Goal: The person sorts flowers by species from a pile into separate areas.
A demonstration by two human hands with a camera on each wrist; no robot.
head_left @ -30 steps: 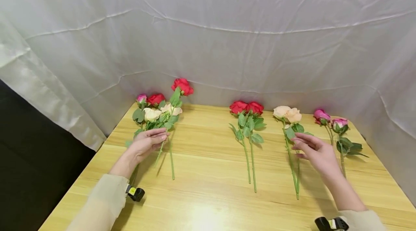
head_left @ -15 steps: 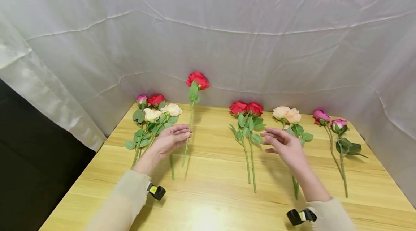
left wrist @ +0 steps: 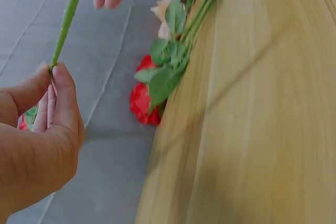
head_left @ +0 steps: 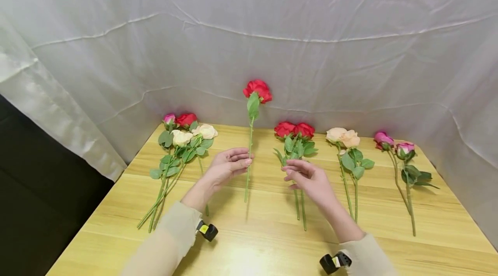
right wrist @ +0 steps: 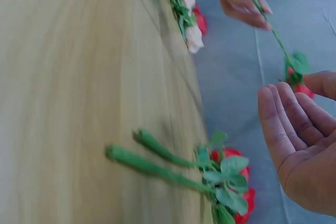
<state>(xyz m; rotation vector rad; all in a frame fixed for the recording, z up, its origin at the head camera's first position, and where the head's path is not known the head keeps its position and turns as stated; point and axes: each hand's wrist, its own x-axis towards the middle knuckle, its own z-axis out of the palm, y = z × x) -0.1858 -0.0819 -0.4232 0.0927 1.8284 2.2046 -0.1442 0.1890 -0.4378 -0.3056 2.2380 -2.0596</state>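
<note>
My left hand (head_left: 229,166) pinches the green stem of a red rose (head_left: 258,91) between thumb and fingers, holding it nearly upright above the table. In the left wrist view the cut end of the stem (left wrist: 67,22) pokes up past the thumb and forefinger. My right hand (head_left: 309,179) hovers over the stems of a pair of red roses (head_left: 294,129) lying on the table. Its fingers are loosely bent with nothing between them, as the right wrist view of the hand (right wrist: 302,135) shows.
At the left of the wooden table (head_left: 249,233) lies a mixed bunch with cream roses (head_left: 181,137), a red rose (head_left: 186,119) and a pink one (head_left: 169,118). Two peach roses (head_left: 343,137) and two magenta roses (head_left: 394,144) lie to the right. A pale curtain (head_left: 272,30) hangs behind.
My left hand has lifted the red rose away from the left bunch and carried it right, toward the middle. My right hand has moved left, from the peach roses to the red pair.
</note>
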